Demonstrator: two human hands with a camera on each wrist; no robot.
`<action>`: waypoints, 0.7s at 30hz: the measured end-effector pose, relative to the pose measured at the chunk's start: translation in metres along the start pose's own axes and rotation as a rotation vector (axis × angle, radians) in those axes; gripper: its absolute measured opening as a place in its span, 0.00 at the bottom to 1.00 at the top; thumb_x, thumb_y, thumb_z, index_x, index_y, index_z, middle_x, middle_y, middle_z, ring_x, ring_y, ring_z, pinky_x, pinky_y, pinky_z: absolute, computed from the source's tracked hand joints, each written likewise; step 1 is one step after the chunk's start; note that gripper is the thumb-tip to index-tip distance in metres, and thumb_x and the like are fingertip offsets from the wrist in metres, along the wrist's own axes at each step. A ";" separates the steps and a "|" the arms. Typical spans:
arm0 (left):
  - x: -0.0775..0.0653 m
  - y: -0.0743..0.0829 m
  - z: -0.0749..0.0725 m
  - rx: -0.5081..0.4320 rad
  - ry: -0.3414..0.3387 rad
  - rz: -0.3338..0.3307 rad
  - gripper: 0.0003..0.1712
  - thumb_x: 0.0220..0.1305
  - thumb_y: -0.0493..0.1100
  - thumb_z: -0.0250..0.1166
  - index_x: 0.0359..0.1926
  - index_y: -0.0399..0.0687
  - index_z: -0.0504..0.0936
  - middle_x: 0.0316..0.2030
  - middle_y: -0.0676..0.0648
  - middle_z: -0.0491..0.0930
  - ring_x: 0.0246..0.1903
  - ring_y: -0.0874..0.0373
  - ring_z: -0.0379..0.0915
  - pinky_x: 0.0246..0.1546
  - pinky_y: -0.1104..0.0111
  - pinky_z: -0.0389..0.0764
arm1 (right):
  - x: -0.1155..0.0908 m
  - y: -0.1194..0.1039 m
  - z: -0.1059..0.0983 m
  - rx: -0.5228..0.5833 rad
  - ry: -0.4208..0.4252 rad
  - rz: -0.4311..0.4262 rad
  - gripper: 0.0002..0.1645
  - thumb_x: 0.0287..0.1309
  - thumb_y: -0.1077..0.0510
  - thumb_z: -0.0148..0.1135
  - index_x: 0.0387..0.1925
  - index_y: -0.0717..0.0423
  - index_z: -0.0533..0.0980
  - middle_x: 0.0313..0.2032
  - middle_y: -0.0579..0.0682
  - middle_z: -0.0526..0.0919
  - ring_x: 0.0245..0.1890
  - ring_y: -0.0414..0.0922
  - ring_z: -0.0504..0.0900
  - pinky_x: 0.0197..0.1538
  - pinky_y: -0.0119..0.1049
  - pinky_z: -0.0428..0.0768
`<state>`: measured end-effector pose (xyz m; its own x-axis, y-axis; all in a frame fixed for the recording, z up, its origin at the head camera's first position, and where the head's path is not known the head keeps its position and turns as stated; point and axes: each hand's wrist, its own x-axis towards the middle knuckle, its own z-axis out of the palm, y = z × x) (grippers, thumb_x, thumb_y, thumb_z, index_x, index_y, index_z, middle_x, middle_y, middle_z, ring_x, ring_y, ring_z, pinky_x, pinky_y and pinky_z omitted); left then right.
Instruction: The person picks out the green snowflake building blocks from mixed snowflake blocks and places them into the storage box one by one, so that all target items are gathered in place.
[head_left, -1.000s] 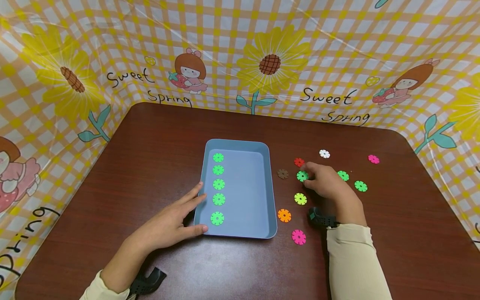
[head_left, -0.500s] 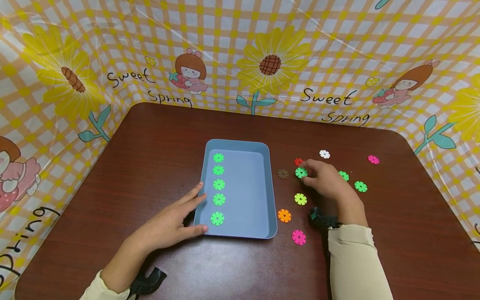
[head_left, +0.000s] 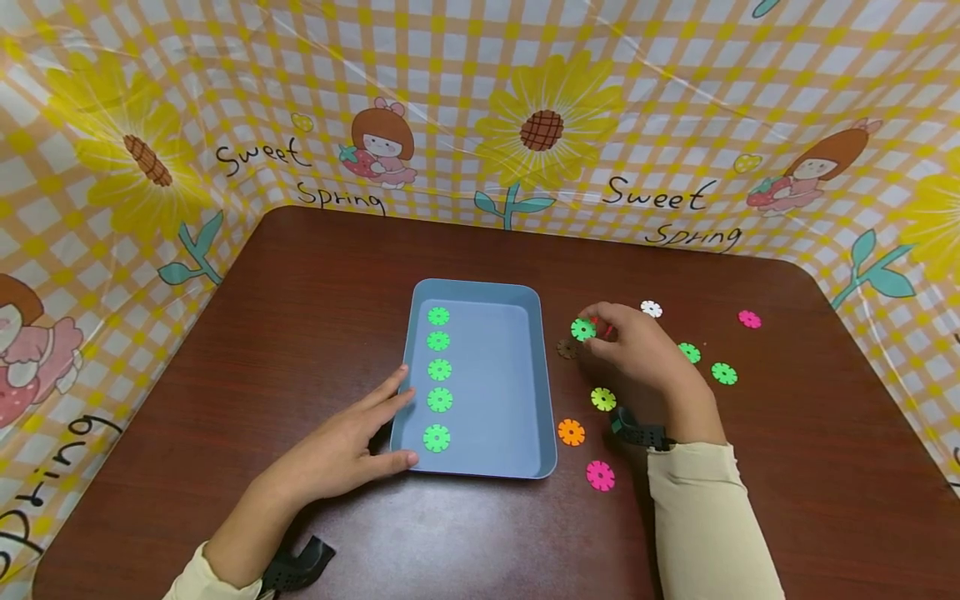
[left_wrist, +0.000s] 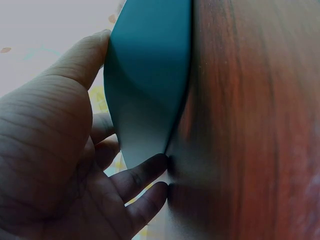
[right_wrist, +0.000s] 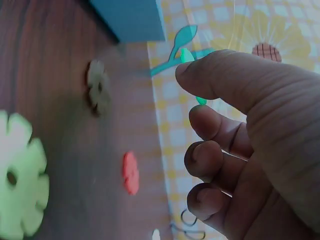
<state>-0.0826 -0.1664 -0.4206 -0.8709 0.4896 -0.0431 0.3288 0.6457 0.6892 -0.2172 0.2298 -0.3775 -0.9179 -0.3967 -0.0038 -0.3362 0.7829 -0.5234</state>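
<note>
Between thumb and fingers, my right hand (head_left: 641, 346) pinches a green notched disc (head_left: 582, 330), raised off the table near the tray's right side. In the right wrist view this disc (right_wrist: 186, 55) shows edge-on behind the thumb. Below it lie a brown disc (head_left: 567, 349) and a red disc (right_wrist: 130, 172), both partly covered in the head view. My left hand (head_left: 337, 450) rests against the left wall of a blue-grey tray (head_left: 495, 375), thumb and fingertips at the rim. The left wrist view shows two fingertips (left_wrist: 155, 165) down at the table. A column of several green discs (head_left: 439, 369) lies along the tray's left side.
Right of the tray lie yellow (head_left: 603, 399), orange (head_left: 571, 432), pink (head_left: 600, 476) and white (head_left: 651, 309) discs. Further right are two green discs (head_left: 723, 373) and another pink one (head_left: 749, 319). A checked cloth (head_left: 450, 100) stands behind the table.
My right hand has lifted the green disc from the table and moved it left and away, over the brown and red discs. The left hand stays at the tray.
</note>
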 end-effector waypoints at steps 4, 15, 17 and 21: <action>0.000 -0.001 0.001 -0.001 0.003 -0.003 0.50 0.63 0.69 0.62 0.77 0.50 0.58 0.78 0.59 0.39 0.74 0.57 0.46 0.68 0.50 0.60 | 0.008 -0.011 0.001 -0.001 -0.003 -0.025 0.16 0.64 0.63 0.61 0.53 0.56 0.77 0.34 0.52 0.75 0.38 0.49 0.73 0.40 0.44 0.73; -0.001 -0.003 0.000 0.001 0.000 0.000 0.51 0.63 0.70 0.62 0.77 0.49 0.58 0.78 0.58 0.39 0.74 0.56 0.46 0.67 0.50 0.60 | 0.035 -0.045 0.006 0.025 -0.034 -0.058 0.15 0.65 0.61 0.61 0.53 0.53 0.77 0.34 0.52 0.75 0.37 0.48 0.73 0.40 0.43 0.73; 0.000 -0.003 0.000 0.003 -0.001 0.002 0.50 0.63 0.70 0.62 0.77 0.49 0.58 0.78 0.58 0.40 0.74 0.56 0.47 0.67 0.50 0.60 | 0.040 -0.050 0.008 0.031 -0.036 -0.062 0.15 0.65 0.62 0.62 0.53 0.54 0.77 0.33 0.52 0.76 0.37 0.48 0.73 0.39 0.43 0.73; 0.001 -0.003 0.000 0.005 -0.002 0.006 0.50 0.63 0.69 0.62 0.77 0.49 0.58 0.78 0.57 0.40 0.74 0.56 0.47 0.67 0.50 0.61 | 0.051 -0.058 0.014 0.021 -0.040 -0.082 0.16 0.63 0.63 0.63 0.53 0.56 0.77 0.33 0.53 0.76 0.36 0.49 0.73 0.37 0.43 0.73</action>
<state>-0.0843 -0.1683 -0.4223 -0.8682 0.4946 -0.0401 0.3361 0.6456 0.6858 -0.2414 0.1575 -0.3597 -0.8780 -0.4787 0.0059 -0.4054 0.7369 -0.5409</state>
